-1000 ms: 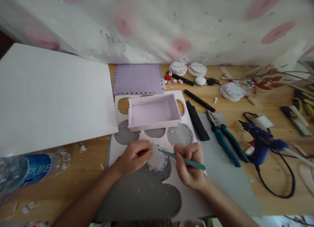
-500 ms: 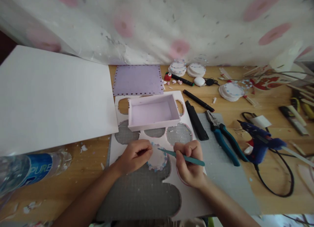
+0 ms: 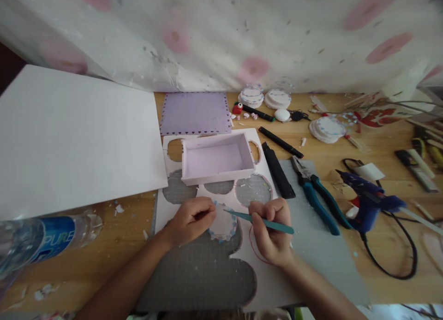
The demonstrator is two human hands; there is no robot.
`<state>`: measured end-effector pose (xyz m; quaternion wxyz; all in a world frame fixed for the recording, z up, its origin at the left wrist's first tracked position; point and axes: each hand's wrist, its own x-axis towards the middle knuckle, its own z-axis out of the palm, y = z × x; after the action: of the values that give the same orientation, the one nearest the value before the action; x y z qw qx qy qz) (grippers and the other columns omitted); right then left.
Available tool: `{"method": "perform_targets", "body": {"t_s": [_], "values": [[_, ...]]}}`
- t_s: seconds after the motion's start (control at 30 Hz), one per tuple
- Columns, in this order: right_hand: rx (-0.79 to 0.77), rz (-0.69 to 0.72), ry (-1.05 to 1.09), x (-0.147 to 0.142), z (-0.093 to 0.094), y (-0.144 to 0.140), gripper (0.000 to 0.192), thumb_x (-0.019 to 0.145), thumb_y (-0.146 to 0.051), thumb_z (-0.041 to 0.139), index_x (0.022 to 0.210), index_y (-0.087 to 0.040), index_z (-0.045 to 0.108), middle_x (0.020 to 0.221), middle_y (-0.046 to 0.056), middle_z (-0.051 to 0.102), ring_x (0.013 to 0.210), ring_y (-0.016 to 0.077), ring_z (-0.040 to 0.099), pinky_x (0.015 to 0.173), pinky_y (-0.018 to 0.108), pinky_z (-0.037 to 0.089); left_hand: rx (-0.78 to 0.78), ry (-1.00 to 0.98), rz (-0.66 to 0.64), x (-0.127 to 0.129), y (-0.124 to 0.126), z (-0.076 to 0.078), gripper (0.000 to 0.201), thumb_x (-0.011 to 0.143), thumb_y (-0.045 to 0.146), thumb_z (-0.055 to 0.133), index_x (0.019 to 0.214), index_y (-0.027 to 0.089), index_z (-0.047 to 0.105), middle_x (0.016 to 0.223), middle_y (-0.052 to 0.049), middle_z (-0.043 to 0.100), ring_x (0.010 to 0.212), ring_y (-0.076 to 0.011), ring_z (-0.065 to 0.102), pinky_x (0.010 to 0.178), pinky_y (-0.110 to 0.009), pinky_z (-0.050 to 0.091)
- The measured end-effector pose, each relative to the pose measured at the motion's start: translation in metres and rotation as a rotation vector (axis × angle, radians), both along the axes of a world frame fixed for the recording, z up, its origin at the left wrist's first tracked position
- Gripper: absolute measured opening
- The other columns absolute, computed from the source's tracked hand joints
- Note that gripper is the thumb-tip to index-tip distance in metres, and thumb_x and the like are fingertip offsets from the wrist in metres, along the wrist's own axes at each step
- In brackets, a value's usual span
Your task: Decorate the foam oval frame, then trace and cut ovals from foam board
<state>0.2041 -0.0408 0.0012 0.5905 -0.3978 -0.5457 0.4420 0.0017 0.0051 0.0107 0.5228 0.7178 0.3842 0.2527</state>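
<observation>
My left hand [image 3: 190,220] pinches the left edge of a small white foam disc [image 3: 222,224] with a blue and pink dotted rim. My right hand [image 3: 272,230] grips a thin teal craft tool [image 3: 263,222], its tip resting at the disc's upper right edge. Both hands work over a white foam sheet [image 3: 266,276] with round holes cut out of it, which lies on a grey cutting mat [image 3: 200,274]. A red circle is drawn on the sheet under my right hand.
A lilac open box [image 3: 216,157] sits just beyond the hands, a purple lid panel [image 3: 195,112] behind it. Large white board [image 3: 69,135] at left, water bottle [image 3: 44,239] front left. To the right lie black pens, teal pliers [image 3: 316,195], a blue glue gun [image 3: 367,202], finished discs [image 3: 327,127].
My right hand has shifted slightly right and down, uncovering more of the red drawn circle. The left hand and disc stay put.
</observation>
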Motion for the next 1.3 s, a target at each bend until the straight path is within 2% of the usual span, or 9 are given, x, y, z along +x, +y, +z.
{"method": "perform_targets", "body": {"t_s": [0.27, 0.4, 0.6, 1.03, 1.3], "values": [[0.041, 0.026, 0.029, 0.0048, 0.001, -0.0054, 0.018, 0.096, -0.014, 0.042, 0.088, -0.026, 0.031, 0.066, -0.006, 0.03, 0.056, 0.0116, 0.032, 0.054, 0.026, 0.026, 0.023, -0.006, -0.002, 0.0003, 0.0004, 0.0004, 0.027, 0.09, 0.018, 0.047, 0.063, 0.016, 0.047, 0.06, 0.003, 0.042, 0.058, -0.0094, 0.04, 0.055, -0.021, 0.029], [0.034, 0.054, -0.012, 0.0016, 0.0037, -0.0034, 0.016, 0.097, -0.017, 0.041, 0.088, -0.026, 0.031, 0.066, -0.006, 0.03, 0.055, 0.0114, 0.032, 0.052, 0.025, 0.027, 0.009, -0.012, -0.007, -0.0002, 0.0002, 0.0002, 0.028, 0.09, 0.017, 0.047, 0.063, 0.016, 0.046, 0.06, 0.004, 0.041, 0.058, -0.0092, 0.04, 0.054, -0.021, 0.028], [0.033, 0.024, -0.06, -0.0013, 0.0045, 0.0003, 0.016, 0.097, -0.019, 0.04, 0.086, -0.026, 0.03, 0.066, -0.006, 0.029, 0.054, 0.0109, 0.031, 0.05, 0.024, 0.027, 0.007, -0.017, 0.001, 0.0005, 0.0002, -0.0004, 0.027, 0.091, 0.017, 0.047, 0.064, 0.016, 0.047, 0.061, 0.004, 0.041, 0.058, -0.0091, 0.04, 0.054, -0.021, 0.029], [0.042, 0.073, -0.056, 0.0008, 0.0051, 0.0004, 0.017, 0.096, -0.014, 0.039, 0.086, -0.025, 0.03, 0.068, -0.006, 0.029, 0.055, 0.0101, 0.03, 0.051, 0.023, 0.026, -0.002, -0.014, -0.012, 0.0013, 0.0011, 0.0006, 0.028, 0.092, 0.018, 0.046, 0.064, 0.016, 0.047, 0.061, 0.003, 0.042, 0.059, -0.0095, 0.042, 0.055, -0.021, 0.03], [0.046, 0.007, -0.02, 0.0021, -0.0006, 0.0003, 0.017, 0.096, -0.015, 0.041, 0.087, -0.025, 0.031, 0.067, -0.007, 0.028, 0.056, 0.0108, 0.03, 0.053, 0.025, 0.026, 0.02, 0.001, -0.006, -0.0001, 0.0005, -0.0002, 0.027, 0.091, 0.019, 0.046, 0.064, 0.016, 0.046, 0.061, 0.003, 0.041, 0.058, -0.0096, 0.04, 0.055, -0.022, 0.029]]}}
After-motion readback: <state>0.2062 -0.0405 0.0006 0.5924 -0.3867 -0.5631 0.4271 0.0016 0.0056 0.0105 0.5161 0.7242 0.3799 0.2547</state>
